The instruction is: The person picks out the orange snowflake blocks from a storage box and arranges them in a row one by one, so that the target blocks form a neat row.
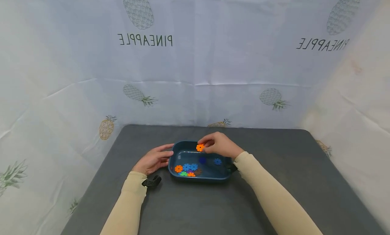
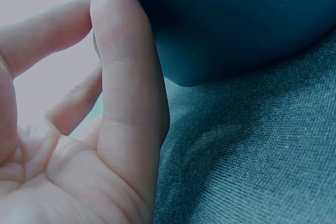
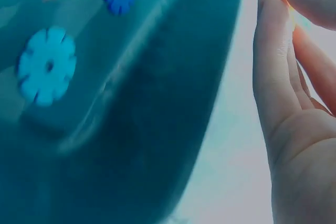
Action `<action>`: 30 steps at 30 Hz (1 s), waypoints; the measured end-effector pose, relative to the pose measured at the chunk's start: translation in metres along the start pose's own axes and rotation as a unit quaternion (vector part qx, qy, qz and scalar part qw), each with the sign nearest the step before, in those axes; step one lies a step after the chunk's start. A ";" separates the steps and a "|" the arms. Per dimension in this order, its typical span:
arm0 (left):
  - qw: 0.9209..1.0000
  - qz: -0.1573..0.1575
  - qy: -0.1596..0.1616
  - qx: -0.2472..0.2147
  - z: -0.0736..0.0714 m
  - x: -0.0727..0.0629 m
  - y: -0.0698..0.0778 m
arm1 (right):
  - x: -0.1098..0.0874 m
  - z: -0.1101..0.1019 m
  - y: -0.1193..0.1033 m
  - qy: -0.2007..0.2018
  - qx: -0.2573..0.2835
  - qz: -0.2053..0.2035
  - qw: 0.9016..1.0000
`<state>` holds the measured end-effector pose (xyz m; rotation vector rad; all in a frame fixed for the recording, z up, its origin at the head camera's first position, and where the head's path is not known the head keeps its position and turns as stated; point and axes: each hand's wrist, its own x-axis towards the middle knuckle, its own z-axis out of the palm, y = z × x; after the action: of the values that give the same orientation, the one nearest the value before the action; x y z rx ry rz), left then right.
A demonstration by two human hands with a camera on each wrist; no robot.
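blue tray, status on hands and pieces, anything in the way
Right hand pinching orange disc near far rim of tray. Left hand touching tray's left end. More discs lie inside. No obstruction seen.

On my head feed the light is soft and even, cooling to lilac across the curtain (image 1: 213,59) and warming at the right, with faint shadow under the tray (image 1: 202,179). Both wrist feeds reach me tinted teal (hardly true colour), with patches of background burnt out to white. On the right, the light-blue disc (image 3: 39,66) looks soft; on the left, the tabletop (image 2: 257,150) shows legible weave.
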<state>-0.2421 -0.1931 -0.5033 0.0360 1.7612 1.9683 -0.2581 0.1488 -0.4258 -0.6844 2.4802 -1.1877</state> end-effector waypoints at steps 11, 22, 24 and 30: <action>1.000 -0.002 -0.005 0.014 0.000 0.004 -0.001 | -0.070 -0.050 0.055 0.105 0.027 0.049 0.993; 1.000 -0.005 -0.009 0.007 0.001 0.002 0.001 | -0.135 -0.069 0.118 0.183 -0.012 0.120 0.976; 1.000 -0.006 -0.009 0.006 0.001 0.002 0.002 | -0.142 -0.070 0.124 0.187 -0.020 0.126 0.974; 1.000 -0.011 -0.009 0.006 0.000 0.002 0.002 | -0.152 -0.072 0.140 0.178 -0.038 0.151 0.972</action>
<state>-0.2444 -0.1921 -0.5018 0.0382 1.7561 1.9360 -0.2039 0.3533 -0.4820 -0.1011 2.8031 -1.1837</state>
